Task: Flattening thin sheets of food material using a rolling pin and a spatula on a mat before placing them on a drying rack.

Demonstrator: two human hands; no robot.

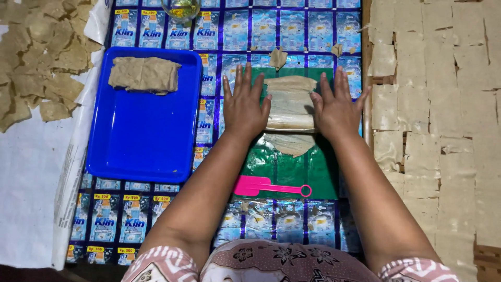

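Both hands lie flat with fingers spread, gripping nothing: the left hand [245, 104] and right hand [336, 107] press the two ends of a dough roll [289, 102] on the green sheet [292, 167]. Just left sits a blue tray [141, 141]. Near the body lies a pink scraper [269, 186].

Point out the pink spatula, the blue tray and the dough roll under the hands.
Pink plastic spatula [253, 185]: head view, on its flat blade.
Blue rectangular plastic tray [141, 136]: head view, bare floor of the tray.
Pale rolled dough sheet [290, 102]: head view, middle of the roll.
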